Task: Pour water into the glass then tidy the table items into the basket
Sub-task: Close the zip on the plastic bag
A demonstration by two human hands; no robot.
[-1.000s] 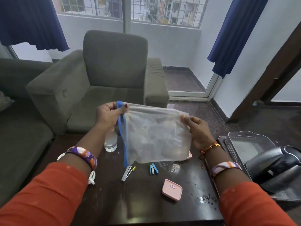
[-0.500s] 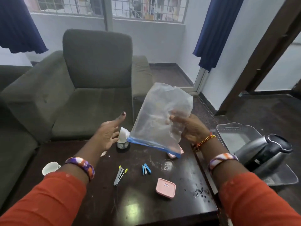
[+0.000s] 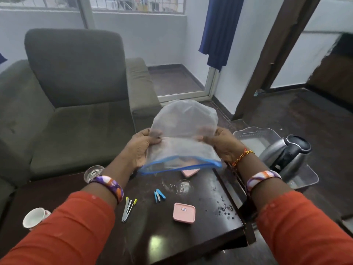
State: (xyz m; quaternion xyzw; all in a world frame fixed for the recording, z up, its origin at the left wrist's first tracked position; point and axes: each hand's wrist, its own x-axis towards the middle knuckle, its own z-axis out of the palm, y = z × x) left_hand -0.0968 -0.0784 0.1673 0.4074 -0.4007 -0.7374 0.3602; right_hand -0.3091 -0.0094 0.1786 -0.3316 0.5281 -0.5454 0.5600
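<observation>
I hold a clear plastic zip bag [image 3: 183, 138] with a blue seal above the dark table [image 3: 168, 236], its blue mouth edge turned toward me. My left hand [image 3: 140, 148] grips the bag's left side and my right hand [image 3: 222, 144] grips its right side. A glass of water [image 3: 92, 174] stands on the table behind my left wrist. The grey plastic basket [image 3: 248, 131] sits to the right of the table, with a steel kettle [image 3: 286, 155] in it.
On the table lie a pink square lid [image 3: 184, 212], a pink box [image 3: 190, 172] partly under the bag, blue clips [image 3: 159, 195], yellow-tipped clips [image 3: 128, 208], a clear glass lid [image 3: 181, 186] and a white teacup [image 3: 35, 218]. A grey armchair [image 3: 76, 88] stands behind.
My left hand, free half a second ago, has taken hold of the bag's left side. The bag now hangs level between both hands with its blue mouth edge at the bottom.
</observation>
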